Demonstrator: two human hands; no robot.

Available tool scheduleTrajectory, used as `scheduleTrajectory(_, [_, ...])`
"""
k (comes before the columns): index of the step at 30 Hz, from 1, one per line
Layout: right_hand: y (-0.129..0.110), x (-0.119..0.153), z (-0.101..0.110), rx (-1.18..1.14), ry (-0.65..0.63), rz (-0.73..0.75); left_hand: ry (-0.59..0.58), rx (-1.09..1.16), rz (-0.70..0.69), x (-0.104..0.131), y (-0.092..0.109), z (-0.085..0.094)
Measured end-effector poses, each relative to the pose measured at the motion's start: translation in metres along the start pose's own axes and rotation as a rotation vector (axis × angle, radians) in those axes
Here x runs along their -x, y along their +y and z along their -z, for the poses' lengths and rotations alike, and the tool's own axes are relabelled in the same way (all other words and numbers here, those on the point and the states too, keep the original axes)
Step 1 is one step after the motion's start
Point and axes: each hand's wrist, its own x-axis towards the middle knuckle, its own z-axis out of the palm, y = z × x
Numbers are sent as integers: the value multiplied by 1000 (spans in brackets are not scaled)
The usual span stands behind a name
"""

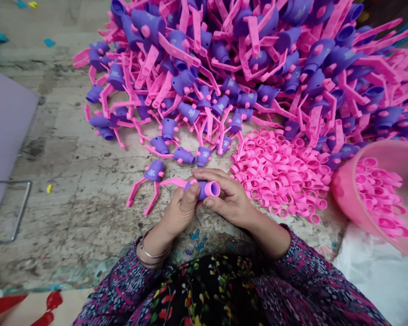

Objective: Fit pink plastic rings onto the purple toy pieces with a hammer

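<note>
L hand (181, 206) is closed round a purple plastic cup-shaped body w/ pink arms (202, 191), thumb on top; it's held above the worn, stained pale surface (78, 167), mid-scene, near the wearer. A glossy pink plastic ring (208, 188) sits round its R end. R hand (229, 199) is half-curled there, thumb by the ring's near edge, fingers behind; can't tell if it's really pinching. To seat it well, I'd keep L grip firm on the body, clear of the rim, press the ring evenly w/ R thumb + fingers on opp. sides, & check the gap's the same all round; a tilted ring would prob. bind. Best keep the arms out of the way too. Loose pink rings (280, 174) lie just R, more in the translucent pink tub (342, 181) far R; big heap of purple-and-pink pieces (224, 54) at the far side.
</note>
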Motion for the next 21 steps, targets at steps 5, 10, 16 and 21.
scheduleTrajectory(5, [2,0,-1,-55,12,17,6,4,44,1,-5,0])
scheduleTrajectory(10, [3,1,-3,-57,38,-3,33,87,104,3,0,-5])
scheduleTrajectory(16, [2,3,-5,-9,96,2,32,148,137,5,-3,-9])
scheduleTrajectory(21, [3,1,-5,9,104,16,72,202,172,5,-13,-11])
